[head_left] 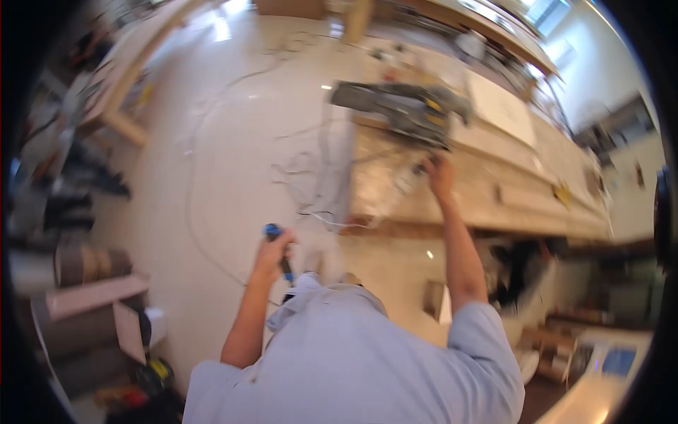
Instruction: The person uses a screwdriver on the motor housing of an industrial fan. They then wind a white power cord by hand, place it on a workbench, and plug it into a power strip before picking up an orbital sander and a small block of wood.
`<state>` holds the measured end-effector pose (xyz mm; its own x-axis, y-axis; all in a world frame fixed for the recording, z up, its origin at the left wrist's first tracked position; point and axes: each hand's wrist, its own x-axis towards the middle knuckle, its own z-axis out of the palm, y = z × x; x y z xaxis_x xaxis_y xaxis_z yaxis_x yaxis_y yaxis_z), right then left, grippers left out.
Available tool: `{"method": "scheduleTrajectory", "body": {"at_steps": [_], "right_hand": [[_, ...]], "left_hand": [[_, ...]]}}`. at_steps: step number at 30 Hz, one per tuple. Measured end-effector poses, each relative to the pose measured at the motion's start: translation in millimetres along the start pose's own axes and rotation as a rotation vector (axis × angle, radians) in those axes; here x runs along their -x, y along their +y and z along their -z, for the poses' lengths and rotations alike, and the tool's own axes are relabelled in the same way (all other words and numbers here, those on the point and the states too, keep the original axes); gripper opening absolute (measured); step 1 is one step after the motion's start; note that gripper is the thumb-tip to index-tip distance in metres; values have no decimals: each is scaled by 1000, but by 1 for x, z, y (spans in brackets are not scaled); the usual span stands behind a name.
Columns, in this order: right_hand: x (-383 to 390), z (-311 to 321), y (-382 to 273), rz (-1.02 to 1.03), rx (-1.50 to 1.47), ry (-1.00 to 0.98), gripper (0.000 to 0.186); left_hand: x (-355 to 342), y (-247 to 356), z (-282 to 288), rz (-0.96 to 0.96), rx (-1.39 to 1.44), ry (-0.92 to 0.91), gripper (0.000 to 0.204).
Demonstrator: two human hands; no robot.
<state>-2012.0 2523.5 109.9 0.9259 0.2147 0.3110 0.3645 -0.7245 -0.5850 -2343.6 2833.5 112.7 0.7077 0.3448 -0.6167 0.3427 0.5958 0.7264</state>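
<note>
My left hand (272, 253) is closed around a slim hand tool with a blue and black handle (272, 230), held upright beside my body. Its lower part points down toward my clothes, and blur hides its exact kind. My right arm reaches over the wooden workbench (402, 208). At its end, my right hand (439, 177) is closed on something small and dark, too blurred to name. Just beyond that hand, a large dark grey power tool with yellow marks (406, 109) lies on the bench.
A pale board (500, 106) rests farther right on the bench. Cables (191, 184) trail across the light floor, and a white cord (332, 220) hangs by the bench corner. To the left are a wooden frame table (123, 124) and a brown roll (92, 265).
</note>
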Motion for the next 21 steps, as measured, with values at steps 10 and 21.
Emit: {"method": "scheduleTrajectory", "body": {"at_steps": [10,21], "right_hand": [[16,16,-17,-51,-36,46,31],[18,17,-25,-110,-45,62,28]], "left_hand": [[3,14,-14,45,0,-54,19],[0,11,-7,28,-18,9,21]]}}
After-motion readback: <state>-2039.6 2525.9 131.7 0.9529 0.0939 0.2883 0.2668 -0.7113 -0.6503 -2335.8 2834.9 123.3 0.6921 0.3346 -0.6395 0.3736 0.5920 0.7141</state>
